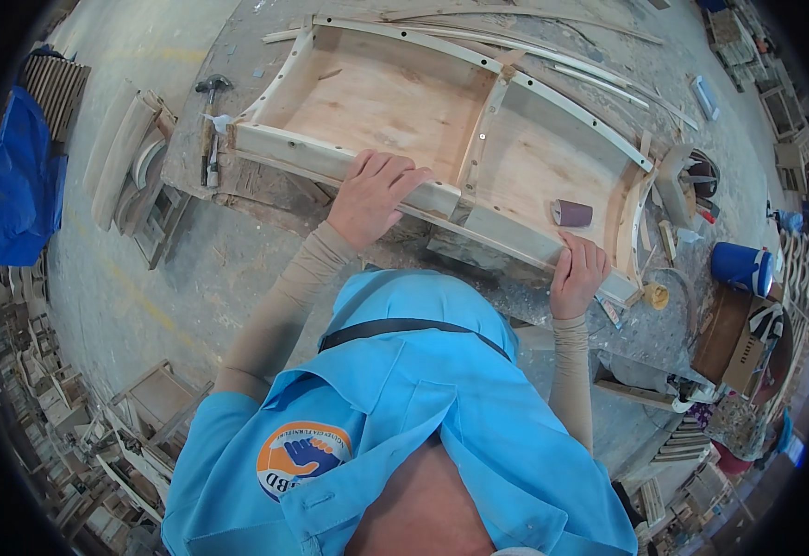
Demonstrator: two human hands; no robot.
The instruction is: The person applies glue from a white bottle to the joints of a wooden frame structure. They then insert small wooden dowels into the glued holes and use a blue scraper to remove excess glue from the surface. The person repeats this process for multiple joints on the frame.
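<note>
A pale wooden frame point(275, 141) with a thin plywood panel and a middle crosspiece lies across the workbench in front of me. Dark holes dot its rails. My left hand point(376, 196) is closed over the near rail, left of the crosspiece, its fingers curled onto the top edge. Near the right end of that same rail, my right hand point(578, 275) grips the edge, thumb and fingers over it. A curled piece of purple-brown sandpaper point(572, 213) rests inside the right compartment, just beyond my right hand and apart from it.
A hammer point(212, 85) lies on the bench's left end. Long thin wooden strips point(534, 42) lie behind the frame. Curved wooden pieces point(126, 157) stack on the floor at left, near a blue cover point(20, 181). A blue bucket point(740, 267) stands at right.
</note>
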